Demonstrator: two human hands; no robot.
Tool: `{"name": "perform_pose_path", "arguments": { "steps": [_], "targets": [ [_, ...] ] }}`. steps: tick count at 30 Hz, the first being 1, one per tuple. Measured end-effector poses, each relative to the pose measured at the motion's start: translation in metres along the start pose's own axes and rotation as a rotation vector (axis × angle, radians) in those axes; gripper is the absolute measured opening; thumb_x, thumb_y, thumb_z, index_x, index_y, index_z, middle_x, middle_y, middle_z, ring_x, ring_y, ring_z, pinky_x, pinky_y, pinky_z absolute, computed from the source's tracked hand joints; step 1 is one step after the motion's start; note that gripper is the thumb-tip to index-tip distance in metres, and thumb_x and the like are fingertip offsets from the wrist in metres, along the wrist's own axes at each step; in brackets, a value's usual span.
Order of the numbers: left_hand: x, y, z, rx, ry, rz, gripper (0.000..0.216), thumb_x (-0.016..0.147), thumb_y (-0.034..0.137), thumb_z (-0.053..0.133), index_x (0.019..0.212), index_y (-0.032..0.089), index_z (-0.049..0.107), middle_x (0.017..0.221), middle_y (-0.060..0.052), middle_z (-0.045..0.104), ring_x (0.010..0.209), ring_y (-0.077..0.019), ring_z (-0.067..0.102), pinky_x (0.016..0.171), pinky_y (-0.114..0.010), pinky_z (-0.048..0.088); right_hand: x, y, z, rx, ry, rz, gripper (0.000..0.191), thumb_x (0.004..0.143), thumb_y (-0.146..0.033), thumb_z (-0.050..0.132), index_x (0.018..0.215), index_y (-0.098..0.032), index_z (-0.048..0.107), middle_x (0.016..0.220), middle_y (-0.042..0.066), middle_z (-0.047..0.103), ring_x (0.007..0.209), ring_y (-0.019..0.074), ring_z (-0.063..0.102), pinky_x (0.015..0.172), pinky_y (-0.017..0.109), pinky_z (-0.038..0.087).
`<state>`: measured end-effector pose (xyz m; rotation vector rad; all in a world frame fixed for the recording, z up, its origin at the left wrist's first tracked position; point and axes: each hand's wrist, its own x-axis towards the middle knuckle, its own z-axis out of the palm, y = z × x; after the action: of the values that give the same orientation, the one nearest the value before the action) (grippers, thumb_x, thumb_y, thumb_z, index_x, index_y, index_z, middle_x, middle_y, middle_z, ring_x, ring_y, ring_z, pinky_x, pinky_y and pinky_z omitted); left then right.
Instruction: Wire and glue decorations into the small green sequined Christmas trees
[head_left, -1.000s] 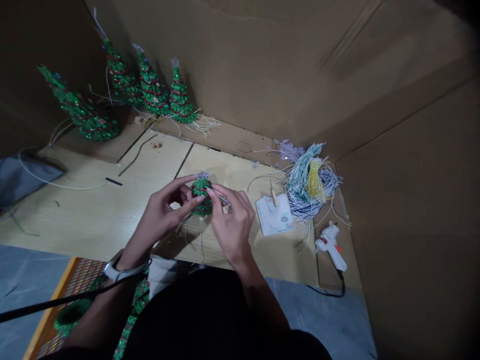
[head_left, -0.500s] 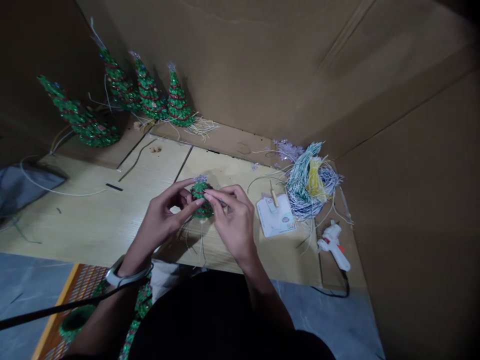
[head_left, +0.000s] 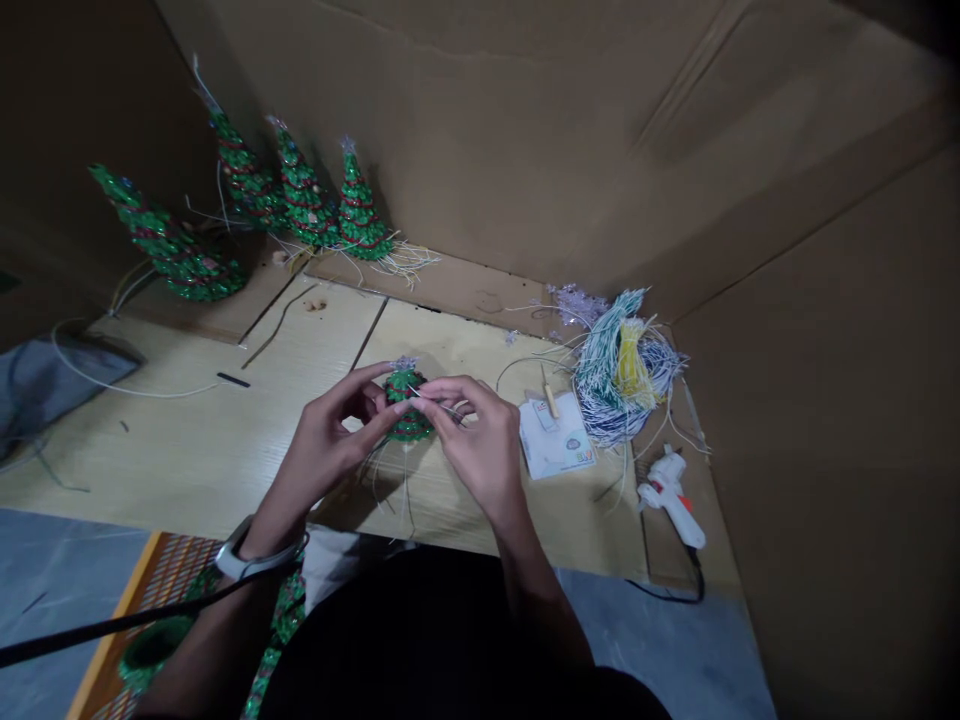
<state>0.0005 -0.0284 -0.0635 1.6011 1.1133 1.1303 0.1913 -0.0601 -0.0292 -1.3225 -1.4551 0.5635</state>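
Cardboard walls (head_left: pixel 480 150): flat, brown and dull, they are standing tall around the back and the right side.
Table (head_left: pixel 187 460): smooth, pale wood is stretching across the middle. Its front edge is passing under the person's arms. To the left of the hands, flat wood is spreading wide, giving the left arm lots of room.
Orange rack (head_left: pixel 116 625): criss-cross mesh is sitting low at the left, past the table's front edge.
Standing trees (head_left: pixel 360 225): four bumpy, shiny green cones with red on them are standing at the back left.
Gray cloth (head_left: pixel 60 385): it is lying at the table's left end.
String pile (head_left: pixel 607 350): thin green, white, yellow and blue strands are bunching up near the right wall.
Left hand (head_left: pixel 334 430): it is curving, with fingers and thumb holding the little tree (head_left: pixel 409 425).
Right hand (head_left: pixel 480 440): finger and thumb are pinching a thin stick (head_left: pixel 415 391) against the tree; I cannot tell what it is made of.
Little tree: bumpy, green and red-banded, it is sitting between both hands, near the front edge.
Glue gun (head_left: pixel 673 495): hard and white, it is lying near the right edge.
White card (head_left: pixel 555 445): flat and square, it is lying between the right hand and the glue gun.
Star (head_left: pixel 405 364): pale and pointy, it is topping the little tree.
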Motion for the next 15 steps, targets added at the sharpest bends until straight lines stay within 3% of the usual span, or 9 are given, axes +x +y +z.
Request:
{"name": "perform_pose_path", "arguments": {
  "steps": [4, 8, 15],
  "targets": [
    [0.0, -0.001, 0.0, -0.004, 0.0, -0.006, 0.051, 0.096, 0.033, 0.086, 0.144, 0.029, 0.072, 0.092, 0.002, 0.067, 0.082, -0.0129, 0.064, 0.076, -0.025, 0.054, 0.0, 0.0, -0.005, 0.004, -0.039, 0.011, 0.012, 0.102, -0.019, 0.078, 0.108, -0.029, 0.08, 0.106, -0.004, 0.085, 0.095, 0.0156, 0.08, 0.089, 0.031, 0.065],
    [0.001, -0.001, 0.0, -0.006, 0.004, 0.011, 0.052, 0.094, 0.034, 0.087, 0.144, 0.028, 0.072, 0.093, 0.001, 0.068, 0.082, -0.0139, 0.064, 0.079, -0.027, 0.056, 0.002, -0.004, -0.003, -0.113, 0.041, -0.074, 0.013, 0.105, -0.019, 0.072, 0.113, -0.029, 0.076, 0.113, -0.001, 0.085, 0.102, 0.0189, 0.081, 0.097, 0.037, 0.067],
    [0.002, -0.006, 0.002, -0.034, 0.013, 0.03, 0.052, 0.094, 0.034, 0.087, 0.144, 0.027, 0.073, 0.093, 0.0, 0.069, 0.081, -0.0143, 0.065, 0.077, -0.027, 0.057, -0.001, -0.005, 0.006, -0.203, -0.021, -0.208, 0.02, 0.112, -0.021, 0.061, 0.128, -0.029, 0.071, 0.117, 0.001, 0.084, 0.109, 0.0193, 0.079, 0.097, 0.039, 0.067]
  ]
}}
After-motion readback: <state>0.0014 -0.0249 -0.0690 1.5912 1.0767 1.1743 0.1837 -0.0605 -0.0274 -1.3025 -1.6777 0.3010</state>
